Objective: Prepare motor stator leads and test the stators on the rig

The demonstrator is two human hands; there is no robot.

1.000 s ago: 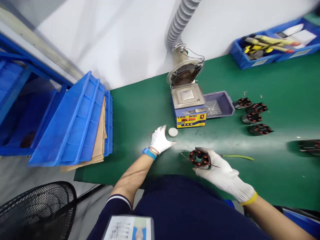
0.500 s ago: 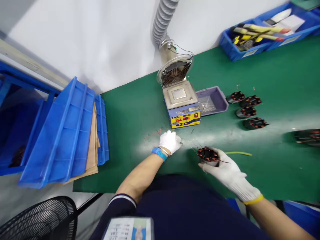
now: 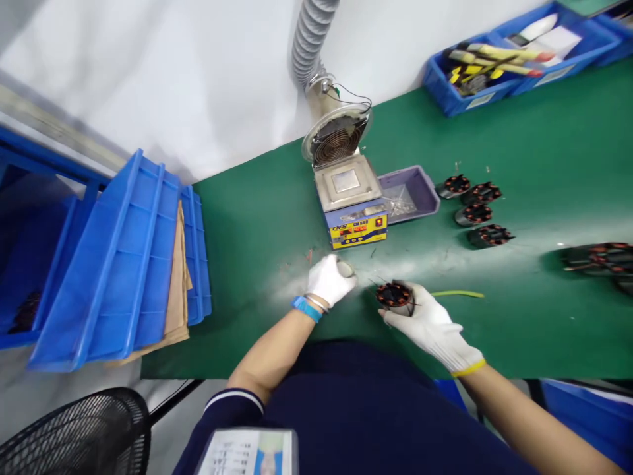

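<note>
My right hand [image 3: 428, 323], in a white knit glove with a yellow cuff, is wrapped round a motor stator [image 3: 395, 298]. The stator has a dark ring, copper windings and thin wire ends poking out toward the left. My left hand [image 3: 330, 280], also gloved, is closed on a small round pale cup-like thing [image 3: 345, 268], partly hidden by the fingers; its exact kind cannot be made out. Just beyond that hand stands a solder pot [image 3: 359, 234] with a yellow front panel and a square opening on top. A yellow-green sleeve or wire [image 3: 459, 293] lies right of my right hand.
Several more stators [image 3: 490, 236] stand at the right. A purple tray [image 3: 425, 191] with thin bits adjoins the solder pot. A fume duct [image 3: 314, 39] rises behind. Blue bins [image 3: 459, 102] of tools line the back, blue crates [image 3: 113, 264] the left; a fan [image 3: 79, 429] stands lower left.
The view has shifted slightly. My left hand has turned, so the small round pale thing in it now shows. My right hand still holds the stator, now a little nearer the left hand.
</note>
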